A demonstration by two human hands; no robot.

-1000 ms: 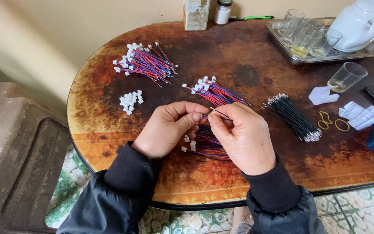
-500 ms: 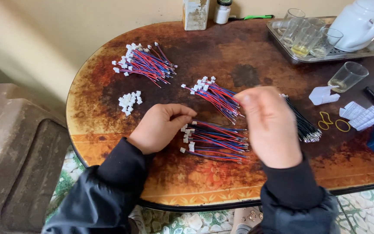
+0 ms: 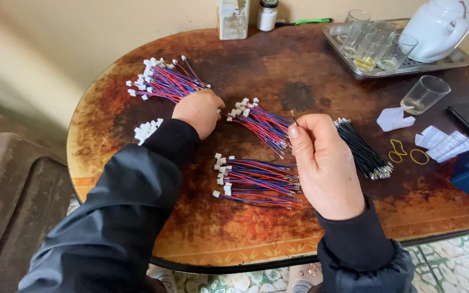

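Note:
My right hand [image 3: 327, 163] pinches a thin black wire [image 3: 294, 116] with a metal tip, held upright over the table [image 3: 202, 228]. My left hand [image 3: 198, 111] reaches forward with curled fingers. It lies between the far bundle of red-and-blue wires [image 3: 164, 81] and the middle bundle [image 3: 264, 123], with its fingertips at the middle bundle's white connectors. What those fingers hold is hidden. A third red-and-blue bundle [image 3: 256, 182] lies between my two arms. Beside my left sleeve sits a small pile of loose white connectors [image 3: 146, 130].
A bundle of black wires [image 3: 362, 149] lies right of my right hand, with yellow rubber bands [image 3: 405, 154], paper slips [image 3: 446, 144] and a glass [image 3: 424, 95] beyond. A metal tray [image 3: 435, 64] with glasses and a white teapot [image 3: 441, 24] stands at the back right.
My hands have come apart. The left hand moved forward to the middle bundle; the right drew back with the black wire. The near bundle now lies uncovered.

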